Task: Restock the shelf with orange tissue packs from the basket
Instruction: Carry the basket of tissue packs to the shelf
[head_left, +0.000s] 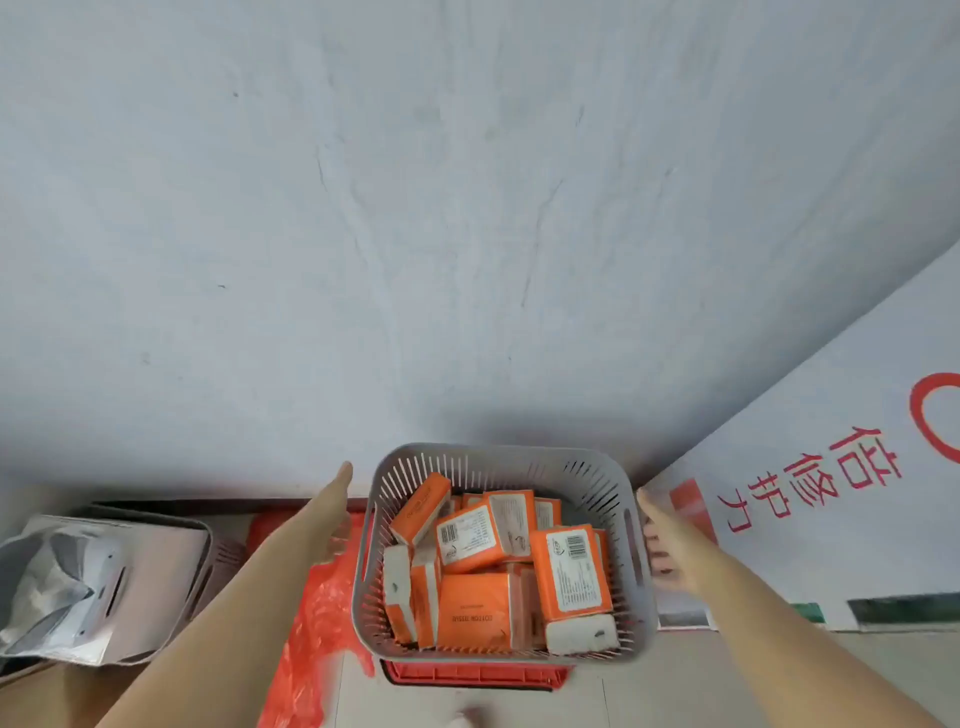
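A grey slotted plastic basket (587, 470) sits low in the view, on top of a red crate (475, 674). Several orange tissue packs (480, 610) lie jumbled inside it. My left hand (330, 512) is stretched out with straight fingers just left of the basket's left wall. My right hand (667, 545) is spread beside the basket's right handle slot, fingers relaxed; whether it touches the wall I cannot tell. Neither hand holds a pack. No shelf is in sight.
A large pale grey wall (415, 234) fills the upper view. A white carton with red characters (831, 483) leans at the right. A pinkish bin holding silvery bags (78, 587) stands at the left. Red plastic wrap (311, 623) lies between the bin and the basket.
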